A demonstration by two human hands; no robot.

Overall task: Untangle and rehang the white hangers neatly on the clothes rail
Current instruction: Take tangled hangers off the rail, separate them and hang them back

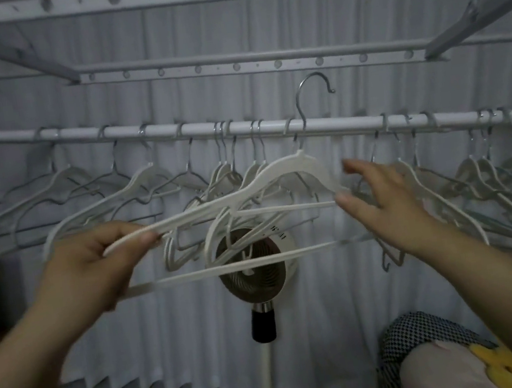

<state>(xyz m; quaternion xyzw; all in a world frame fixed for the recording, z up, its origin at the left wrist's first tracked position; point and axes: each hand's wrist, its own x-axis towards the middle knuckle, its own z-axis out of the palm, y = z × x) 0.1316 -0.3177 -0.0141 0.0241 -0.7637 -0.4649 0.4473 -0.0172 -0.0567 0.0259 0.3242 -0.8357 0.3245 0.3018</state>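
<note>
Your left hand (92,264) has its grip closed around the left arm of a white plastic hanger with a metal hook (278,177), held free in front of the white clothes rail (337,123). Your right hand (382,204) is spread wide, thumb tip touching the hanger's right end.

White plastic hangers (265,179) with silver metal hooks on a white rail (320,124). Backdrop: pale grey pleated curtain (176,338). Fan (251,261): white housing, dark grille, black neck, white pole. Bottom right: black-and-white checked fabric (411,333), plus something pinkish with yellow (492,361), probably a print, too blurred.
</note>
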